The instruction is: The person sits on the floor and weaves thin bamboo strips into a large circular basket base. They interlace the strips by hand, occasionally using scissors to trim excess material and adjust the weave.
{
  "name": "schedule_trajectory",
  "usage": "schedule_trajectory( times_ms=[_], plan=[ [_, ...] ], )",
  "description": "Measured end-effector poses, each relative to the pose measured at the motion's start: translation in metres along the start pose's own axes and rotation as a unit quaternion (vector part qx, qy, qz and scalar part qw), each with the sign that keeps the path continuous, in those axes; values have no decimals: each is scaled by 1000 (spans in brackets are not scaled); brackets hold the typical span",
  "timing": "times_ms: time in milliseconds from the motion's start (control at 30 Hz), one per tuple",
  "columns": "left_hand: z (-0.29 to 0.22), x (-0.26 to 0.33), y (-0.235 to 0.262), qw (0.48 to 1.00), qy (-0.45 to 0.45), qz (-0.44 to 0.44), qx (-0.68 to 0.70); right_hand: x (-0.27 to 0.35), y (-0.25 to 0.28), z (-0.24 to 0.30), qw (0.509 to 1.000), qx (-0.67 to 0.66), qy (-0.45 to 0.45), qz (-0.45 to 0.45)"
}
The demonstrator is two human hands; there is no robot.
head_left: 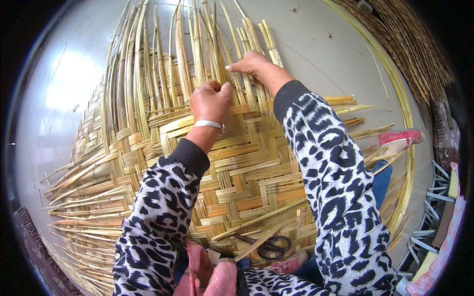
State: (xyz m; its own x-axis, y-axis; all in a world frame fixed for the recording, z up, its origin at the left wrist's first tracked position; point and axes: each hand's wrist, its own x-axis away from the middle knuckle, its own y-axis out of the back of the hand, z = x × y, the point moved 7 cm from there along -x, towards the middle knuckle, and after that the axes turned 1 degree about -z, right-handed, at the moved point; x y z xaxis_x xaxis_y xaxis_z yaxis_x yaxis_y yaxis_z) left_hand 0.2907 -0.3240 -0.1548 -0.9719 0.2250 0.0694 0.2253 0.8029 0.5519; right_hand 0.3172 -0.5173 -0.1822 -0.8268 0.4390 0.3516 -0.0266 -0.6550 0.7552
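A partly woven mat (237, 167) of flat, split yellow-brown reed strips lies in front of me. Long loose strips (140, 74) run away from its far side. My left hand (211, 101), with a pale bracelet at the wrist, is closed in a fist over upright reed strips (197, 52) at the weave's far edge. Just right of it and farther out, my right hand (254, 66) rests on neighbouring strips with its thumb stretched to the left. Its other fingers are mostly hidden under the hand. Black-handled scissors (273, 247) lie on the mat near my lap.
Loose strip ends fan out at the left (81, 224) and right (355, 116). The grey floor (316, 37) surrounds the mat. A bundle of thin brown stalks (412, 47) lies at the far right. My red shoe (402, 138) rests at the right; metal-legged stools (432, 217) stand behind it.
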Motion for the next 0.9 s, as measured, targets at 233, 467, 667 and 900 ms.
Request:
schedule_trajectory(
  times_ms=[233,467,667,900],
  plan=[
    [4,0,-4,1000,1,-16,-3,6,-11,-14,961,-261,-21,84],
    [4,-5,-19,995,-12,52,-83,46,5,-7,870,-463,69,153],
    [3,-17,-35,972,-82,201,-88,58,15,-20,810,-563,55,152],
    [12,-31,-47,948,-13,312,-67,83,34,-70,868,-496,5,2]
  ],
)
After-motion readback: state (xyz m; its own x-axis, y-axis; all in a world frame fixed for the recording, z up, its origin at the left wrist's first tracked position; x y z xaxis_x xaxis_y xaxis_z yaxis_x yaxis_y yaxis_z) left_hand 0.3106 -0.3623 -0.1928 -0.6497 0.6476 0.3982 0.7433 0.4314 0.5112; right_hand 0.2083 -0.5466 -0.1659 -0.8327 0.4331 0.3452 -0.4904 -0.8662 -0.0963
